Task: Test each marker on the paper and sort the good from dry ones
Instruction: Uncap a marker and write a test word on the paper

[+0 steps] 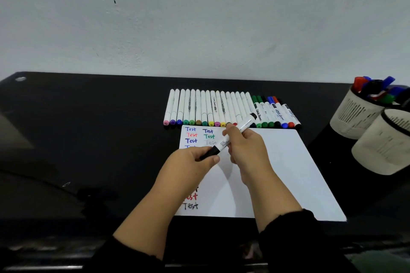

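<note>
Testing is looking roughly half done: the paper [277, 173] is carrying about ten "Test" words, one very faint. Left-hand fingers [199, 157] are pinching the black cap and the right hand [246, 150] is gripping the barrel of a black marker [230, 137] over the sheet. A marker row [221, 108] is lying at 12 o'clock untested, two cups [359, 115] are standing at 2 o'clock on the desk [88, 128], and nothing is blocking the sheet.

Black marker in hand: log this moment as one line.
left hand grips cap | right hand holds black marker barrel | over paper | cap on
</note>
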`<action>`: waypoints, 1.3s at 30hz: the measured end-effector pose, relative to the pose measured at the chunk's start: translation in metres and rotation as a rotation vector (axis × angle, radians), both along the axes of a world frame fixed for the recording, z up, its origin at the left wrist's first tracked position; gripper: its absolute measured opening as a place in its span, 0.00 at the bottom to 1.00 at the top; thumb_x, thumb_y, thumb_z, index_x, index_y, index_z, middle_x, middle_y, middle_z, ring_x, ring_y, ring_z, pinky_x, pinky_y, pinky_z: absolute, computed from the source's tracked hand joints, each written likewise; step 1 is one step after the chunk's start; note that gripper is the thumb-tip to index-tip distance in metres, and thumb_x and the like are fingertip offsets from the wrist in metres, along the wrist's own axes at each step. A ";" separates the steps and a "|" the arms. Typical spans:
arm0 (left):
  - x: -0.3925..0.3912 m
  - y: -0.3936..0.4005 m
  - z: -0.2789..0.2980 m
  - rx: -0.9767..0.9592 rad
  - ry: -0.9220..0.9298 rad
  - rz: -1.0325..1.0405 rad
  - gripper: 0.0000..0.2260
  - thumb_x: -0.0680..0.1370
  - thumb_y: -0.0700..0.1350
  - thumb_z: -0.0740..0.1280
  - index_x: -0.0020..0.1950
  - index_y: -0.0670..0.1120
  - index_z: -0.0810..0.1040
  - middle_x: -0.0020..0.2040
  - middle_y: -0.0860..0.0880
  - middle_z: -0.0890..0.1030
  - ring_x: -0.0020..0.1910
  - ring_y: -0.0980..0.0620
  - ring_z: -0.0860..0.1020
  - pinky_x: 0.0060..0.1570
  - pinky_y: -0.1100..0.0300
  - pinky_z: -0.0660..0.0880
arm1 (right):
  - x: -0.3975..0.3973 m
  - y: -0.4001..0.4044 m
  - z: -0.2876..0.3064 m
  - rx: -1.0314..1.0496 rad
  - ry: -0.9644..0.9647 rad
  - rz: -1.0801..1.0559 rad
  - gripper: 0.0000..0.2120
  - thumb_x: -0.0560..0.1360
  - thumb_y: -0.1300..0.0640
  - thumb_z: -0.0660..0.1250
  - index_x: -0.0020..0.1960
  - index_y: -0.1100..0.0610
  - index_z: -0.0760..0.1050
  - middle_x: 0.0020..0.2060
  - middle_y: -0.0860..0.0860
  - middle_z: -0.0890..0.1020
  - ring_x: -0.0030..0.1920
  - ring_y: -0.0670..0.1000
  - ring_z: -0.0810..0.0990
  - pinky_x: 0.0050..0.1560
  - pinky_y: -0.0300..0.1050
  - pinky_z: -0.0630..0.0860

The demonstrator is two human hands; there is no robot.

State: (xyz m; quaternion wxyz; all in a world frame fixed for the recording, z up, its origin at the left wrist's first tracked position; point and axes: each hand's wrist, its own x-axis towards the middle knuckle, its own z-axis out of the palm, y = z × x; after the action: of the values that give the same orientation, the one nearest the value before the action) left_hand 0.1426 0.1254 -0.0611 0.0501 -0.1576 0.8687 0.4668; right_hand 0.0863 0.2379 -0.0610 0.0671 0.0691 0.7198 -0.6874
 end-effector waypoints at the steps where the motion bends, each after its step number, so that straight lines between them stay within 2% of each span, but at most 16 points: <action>1: -0.001 0.000 0.000 0.007 0.003 0.007 0.13 0.77 0.52 0.66 0.61 0.58 0.76 0.37 0.56 0.78 0.31 0.58 0.72 0.28 0.66 0.70 | 0.001 0.000 0.000 -0.001 0.005 0.006 0.10 0.78 0.52 0.64 0.40 0.55 0.76 0.25 0.43 0.72 0.26 0.42 0.69 0.29 0.36 0.65; 5: -0.002 0.002 0.001 -0.026 -0.009 -0.013 0.12 0.77 0.52 0.66 0.60 0.57 0.78 0.38 0.54 0.79 0.32 0.56 0.73 0.32 0.63 0.71 | 0.001 0.000 -0.002 0.026 0.068 0.038 0.08 0.77 0.49 0.65 0.43 0.53 0.75 0.31 0.43 0.77 0.29 0.41 0.73 0.29 0.34 0.67; 8: -0.002 0.004 0.002 -0.112 -0.026 -0.047 0.12 0.77 0.53 0.65 0.61 0.58 0.77 0.41 0.54 0.79 0.35 0.55 0.75 0.33 0.62 0.74 | -0.001 -0.001 -0.005 0.053 0.115 0.017 0.06 0.75 0.50 0.69 0.45 0.51 0.76 0.39 0.46 0.83 0.40 0.45 0.80 0.35 0.38 0.73; 12: 0.001 0.010 0.001 -0.335 0.013 -0.096 0.14 0.79 0.55 0.61 0.64 0.57 0.73 0.41 0.53 0.77 0.39 0.54 0.76 0.40 0.58 0.75 | -0.003 -0.002 -0.005 0.111 0.130 -0.050 0.11 0.76 0.54 0.66 0.36 0.53 0.70 0.32 0.48 0.76 0.32 0.46 0.73 0.33 0.39 0.69; 16: 0.005 0.015 -0.001 -0.483 0.097 -0.100 0.16 0.80 0.56 0.57 0.67 0.55 0.70 0.47 0.53 0.77 0.42 0.55 0.73 0.43 0.60 0.74 | -0.004 -0.004 -0.007 0.083 0.101 -0.105 0.11 0.75 0.55 0.65 0.36 0.56 0.69 0.33 0.51 0.76 0.36 0.51 0.74 0.38 0.44 0.71; 18: 0.006 0.016 -0.002 -0.518 0.115 -0.100 0.17 0.80 0.56 0.56 0.67 0.55 0.70 0.48 0.53 0.77 0.43 0.55 0.72 0.43 0.60 0.73 | -0.004 -0.005 -0.007 0.077 0.095 -0.119 0.11 0.75 0.56 0.65 0.35 0.55 0.69 0.33 0.51 0.76 0.37 0.51 0.75 0.40 0.46 0.72; 22: 0.005 0.018 -0.003 -0.588 0.116 -0.124 0.16 0.81 0.56 0.54 0.65 0.53 0.70 0.42 0.55 0.70 0.42 0.56 0.70 0.41 0.61 0.72 | -0.006 -0.005 -0.007 0.085 0.069 -0.121 0.10 0.75 0.56 0.65 0.35 0.55 0.70 0.33 0.51 0.76 0.37 0.51 0.75 0.39 0.45 0.71; 27: 0.013 0.019 -0.005 -0.699 0.200 -0.123 0.14 0.81 0.55 0.52 0.58 0.51 0.70 0.41 0.55 0.69 0.41 0.55 0.69 0.37 0.61 0.66 | -0.006 -0.005 -0.008 0.123 0.057 -0.096 0.13 0.74 0.58 0.63 0.32 0.56 0.65 0.27 0.49 0.70 0.29 0.50 0.67 0.32 0.41 0.64; 29: 0.013 0.019 -0.007 -0.730 0.208 -0.121 0.14 0.81 0.55 0.51 0.59 0.51 0.70 0.41 0.55 0.68 0.40 0.55 0.69 0.37 0.61 0.66 | -0.006 -0.006 -0.009 0.123 0.064 -0.087 0.12 0.74 0.59 0.62 0.33 0.56 0.65 0.28 0.50 0.70 0.30 0.50 0.66 0.33 0.42 0.64; 31: 0.011 0.017 -0.006 -0.696 0.173 -0.128 0.15 0.81 0.56 0.52 0.61 0.51 0.70 0.43 0.54 0.70 0.42 0.55 0.70 0.39 0.61 0.69 | -0.007 -0.008 -0.010 0.121 0.063 -0.062 0.09 0.74 0.59 0.62 0.35 0.57 0.68 0.31 0.51 0.74 0.33 0.51 0.70 0.36 0.44 0.66; 34: 0.011 0.014 -0.003 -0.453 0.057 -0.080 0.15 0.80 0.55 0.57 0.64 0.51 0.73 0.52 0.52 0.78 0.47 0.53 0.75 0.45 0.58 0.74 | -0.007 -0.011 -0.015 0.150 0.056 -0.005 0.06 0.74 0.59 0.61 0.38 0.58 0.71 0.34 0.54 0.77 0.35 0.52 0.72 0.38 0.45 0.68; 35: 0.011 0.013 -0.003 -0.374 0.046 -0.056 0.14 0.80 0.54 0.58 0.62 0.51 0.75 0.51 0.52 0.79 0.47 0.52 0.76 0.46 0.57 0.75 | -0.008 -0.011 -0.015 0.160 0.059 0.010 0.06 0.74 0.59 0.61 0.38 0.58 0.71 0.35 0.54 0.76 0.36 0.52 0.72 0.39 0.46 0.68; 37: 0.011 0.010 -0.005 -0.246 0.047 -0.021 0.11 0.79 0.54 0.60 0.54 0.52 0.79 0.42 0.55 0.78 0.38 0.54 0.76 0.40 0.58 0.76 | -0.010 -0.012 -0.014 0.179 0.070 0.037 0.06 0.74 0.59 0.61 0.39 0.58 0.71 0.34 0.55 0.76 0.35 0.52 0.71 0.38 0.45 0.68; 39: 0.011 0.008 -0.005 -0.136 0.043 0.017 0.09 0.79 0.53 0.62 0.47 0.52 0.80 0.32 0.56 0.74 0.29 0.59 0.71 0.30 0.65 0.70 | -0.012 -0.012 -0.014 0.190 0.068 0.053 0.08 0.74 0.59 0.61 0.37 0.57 0.69 0.32 0.53 0.74 0.33 0.52 0.69 0.36 0.44 0.66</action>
State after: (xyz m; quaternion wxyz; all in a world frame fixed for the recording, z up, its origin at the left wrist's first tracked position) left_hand 0.1534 0.1335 -0.0666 0.0168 -0.1578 0.8981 0.4102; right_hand 0.0739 0.2257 -0.0748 0.0537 0.0327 0.7853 -0.6160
